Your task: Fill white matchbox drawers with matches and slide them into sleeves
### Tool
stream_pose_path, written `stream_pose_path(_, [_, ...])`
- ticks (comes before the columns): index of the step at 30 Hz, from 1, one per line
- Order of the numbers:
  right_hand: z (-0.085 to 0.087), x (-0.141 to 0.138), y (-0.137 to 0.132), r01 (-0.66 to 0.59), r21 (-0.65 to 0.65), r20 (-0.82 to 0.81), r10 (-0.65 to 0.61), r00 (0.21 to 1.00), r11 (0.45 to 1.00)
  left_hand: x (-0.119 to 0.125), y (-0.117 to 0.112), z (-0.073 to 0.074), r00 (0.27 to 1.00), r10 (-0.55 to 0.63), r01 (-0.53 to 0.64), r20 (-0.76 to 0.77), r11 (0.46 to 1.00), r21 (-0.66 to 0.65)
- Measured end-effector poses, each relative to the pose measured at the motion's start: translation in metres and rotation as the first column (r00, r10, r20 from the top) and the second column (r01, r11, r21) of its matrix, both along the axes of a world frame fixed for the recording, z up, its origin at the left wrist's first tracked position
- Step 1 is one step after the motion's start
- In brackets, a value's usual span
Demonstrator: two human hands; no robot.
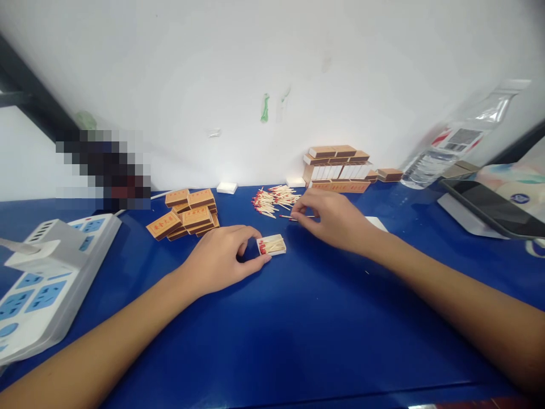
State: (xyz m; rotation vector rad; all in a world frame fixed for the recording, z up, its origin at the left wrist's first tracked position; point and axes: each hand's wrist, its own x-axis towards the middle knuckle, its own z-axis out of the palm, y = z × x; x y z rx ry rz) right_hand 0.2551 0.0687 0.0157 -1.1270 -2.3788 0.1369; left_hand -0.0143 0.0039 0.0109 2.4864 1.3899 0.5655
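Observation:
A small white matchbox tray (276,251) with several red-tipped matches in it rests on the blue table. My left hand (225,253) grips its left end between thumb and fingers. Just beyond the tray, my right hand (326,218) is pinched at the table surface around a single match (284,216), whose red head points left. Next to those fingers lies a loose pile of red-headed matches (275,200). Closed matchboxes (198,216) are heaped to the left of the pile, beyond my left hand.
Against the wall stands a stack of matchboxes (338,167). A white tray (227,187) lies near the wall. On the right are a plastic bottle (455,139) and a phone (494,207). A power strip (59,289) occupies the left side of the table (272,341).

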Motion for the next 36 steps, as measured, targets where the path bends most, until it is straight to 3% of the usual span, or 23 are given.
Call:
stream_pose_path(4, [0.000,0.014,0.012,0.111,0.000,0.139,-0.110,0.984,0.994,0.000,-0.001,0.001,1.000,-0.001,0.001,-0.003,1.000,-0.004])
stream_pose_path(14, [-0.014,0.026,0.022,0.138,-0.073,0.283,-0.112,0.953,0.988,0.000,0.000,0.000,1.000,-0.001,0.001,-0.003,1.000,-0.007])
stream_pose_path(17, [-0.006,0.018,0.013,0.081,-0.053,0.226,-0.067,0.972,0.995,0.000,0.000,0.000,1.000,-0.004,0.004,-0.002,1.000,-0.001])
stream_pose_path(22, [0.003,-0.013,-0.026,-0.103,-0.081,-0.015,0.102,0.995,0.991,0.000,-0.001,0.000,1.000,-0.002,0.002,-0.002,1.000,0.004])
stream_pose_path(26, [-0.001,-0.028,-0.043,-0.168,-0.109,0.004,0.169,0.986,0.980,0.000,0.000,-0.001,1.000,-0.004,0.004,-0.002,1.000,0.011])
stream_pose_path(32, [-0.005,-0.003,-0.013,0.031,0.036,0.117,-0.035,0.993,0.999,0.000,0.000,-0.001,1.000,-0.011,0.011,0.007,1.000,0.019])
stream_pose_path(36, [-0.011,0.013,0.004,0.113,-0.099,0.245,-0.085,0.966,0.989,0.000,0.000,0.000,1.000,-0.007,0.007,0.003,1.000,0.015])
